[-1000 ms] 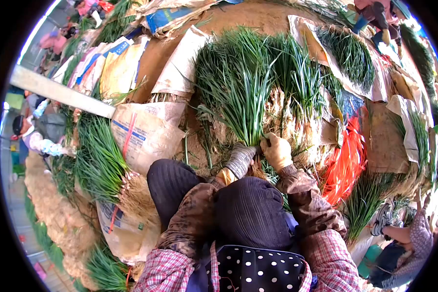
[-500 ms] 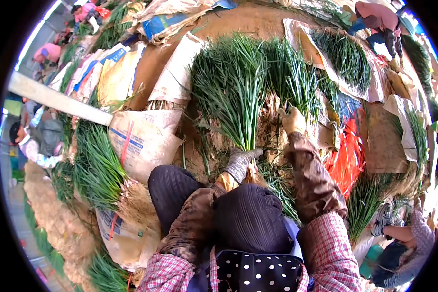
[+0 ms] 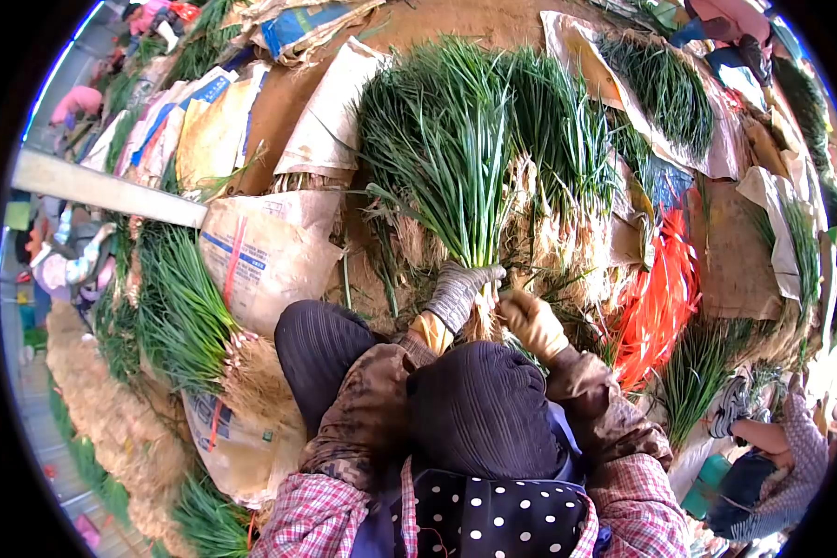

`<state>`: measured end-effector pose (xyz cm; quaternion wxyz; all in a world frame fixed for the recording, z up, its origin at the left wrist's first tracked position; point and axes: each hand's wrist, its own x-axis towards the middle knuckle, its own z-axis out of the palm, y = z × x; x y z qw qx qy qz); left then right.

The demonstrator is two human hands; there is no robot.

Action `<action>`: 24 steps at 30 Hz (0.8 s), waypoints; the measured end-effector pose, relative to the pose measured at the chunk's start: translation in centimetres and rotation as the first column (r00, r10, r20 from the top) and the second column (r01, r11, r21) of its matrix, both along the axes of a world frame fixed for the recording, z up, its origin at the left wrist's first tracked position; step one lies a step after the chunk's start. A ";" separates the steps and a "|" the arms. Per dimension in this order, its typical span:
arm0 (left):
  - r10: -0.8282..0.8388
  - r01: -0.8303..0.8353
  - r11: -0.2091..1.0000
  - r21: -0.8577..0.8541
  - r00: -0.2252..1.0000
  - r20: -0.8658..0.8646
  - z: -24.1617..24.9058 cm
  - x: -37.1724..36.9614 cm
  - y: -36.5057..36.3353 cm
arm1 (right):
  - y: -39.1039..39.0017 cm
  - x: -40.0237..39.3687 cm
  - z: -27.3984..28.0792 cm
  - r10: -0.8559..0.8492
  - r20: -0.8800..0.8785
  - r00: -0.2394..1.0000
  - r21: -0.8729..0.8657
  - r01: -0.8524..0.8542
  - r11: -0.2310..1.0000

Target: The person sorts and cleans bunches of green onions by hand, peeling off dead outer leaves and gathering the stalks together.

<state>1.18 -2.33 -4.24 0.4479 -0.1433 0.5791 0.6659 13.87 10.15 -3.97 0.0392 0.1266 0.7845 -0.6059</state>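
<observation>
My left hand point(image 3: 460, 296), in a grey glove, is closed round the lower stalks of a bunch of scallions point(image 3: 465, 200), green leaves pointing away from me. Below the grip hang the bunch's pale roots point(image 3: 483, 319). Just right of these roots is my right hand point(image 3: 533, 323), in a yellowish glove, its fingers curled together; whatever may be in them is too small to make out. More loose scallions point(image 3: 563, 139) lie beyond it, their roots toward me.
Red plastic strips point(image 3: 660, 298) lie to the right. On the left a bunch of scallions point(image 3: 195, 316) rests by a printed sack point(image 3: 268, 256), below a pale bar point(image 3: 112, 191). A person point(image 3: 777, 474) sits at lower right; other people work at the edges.
My right hand has come back toward me from the loose scallions to beside the held bunch's roots. My left hand keeps its grip, and the view has shifted slightly.
</observation>
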 end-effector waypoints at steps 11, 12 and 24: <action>-0.214 0.102 0.860 -0.500 0.962 -0.172 1.0 -0.7 0.3 | 2.4 -9.2 0.2 -0.186 0.190 0.964 -0.480 0.257 0.839; -0.215 0.101 0.863 -0.495 0.960 -0.178 0.6 -0.7 0.2 | 2.2 -8.8 -0.2 -0.189 0.106 0.976 -0.182 0.206 0.961; -0.164 0.161 0.976 0.144 0.986 0.006 1.9 1.4 -1.1 | 3.6 -6.5 -4.7 -0.467 -0.047 0.883 0.603 0.397 0.692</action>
